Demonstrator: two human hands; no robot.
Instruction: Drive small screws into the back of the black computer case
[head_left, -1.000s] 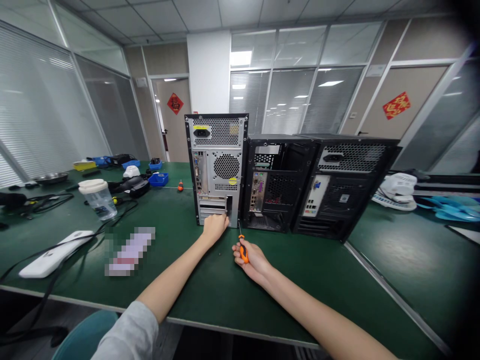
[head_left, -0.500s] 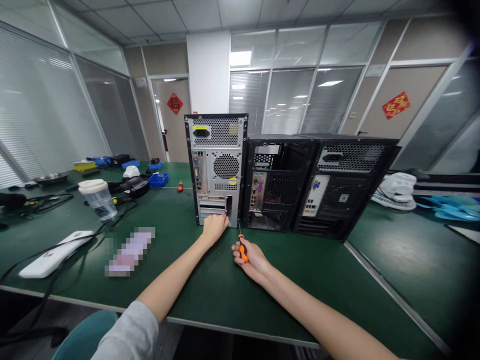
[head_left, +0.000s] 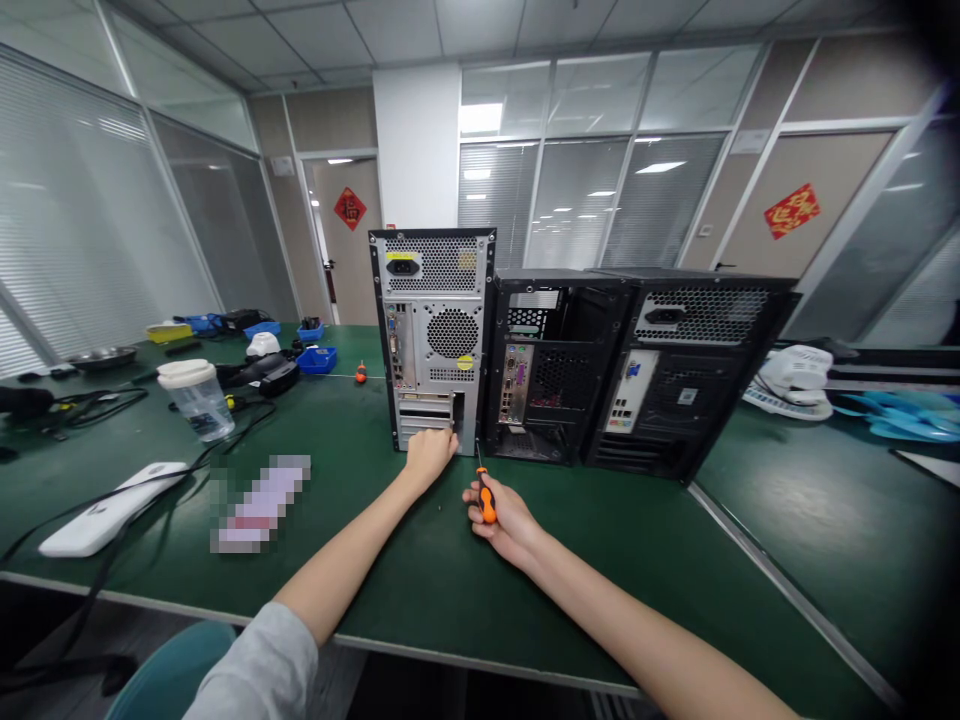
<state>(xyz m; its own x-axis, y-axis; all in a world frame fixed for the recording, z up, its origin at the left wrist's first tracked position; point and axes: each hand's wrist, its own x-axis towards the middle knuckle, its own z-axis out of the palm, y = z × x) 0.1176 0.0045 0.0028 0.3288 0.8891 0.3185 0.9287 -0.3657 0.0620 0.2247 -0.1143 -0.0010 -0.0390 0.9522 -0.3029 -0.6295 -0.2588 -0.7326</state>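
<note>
Silver computer case (head_left: 435, 335) stands upright on the green bench (head_left: 420, 590), rear panel facing the camera. The left hand (head_left: 429, 455), fingers curled, presses against the case's lowest expansion slots. The right hand (head_left: 504, 515) is closed around an orange-handled screwdriver (head_left: 485, 492), tip up near the case's bottom corner. Two black cases (head_left: 630, 365) stand just beside it on the right; a lidded plastic cup (head_left: 196, 398) and cables lie well apart on the left. Both forearms reach forward, low over the bench.

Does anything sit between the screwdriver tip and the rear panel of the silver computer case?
Nothing visible. The right hand holds the orange screwdriver, tip pointing at the lower rear of the silver computer case. The left hand rests against the slots just left of that line, not across it.
</note>
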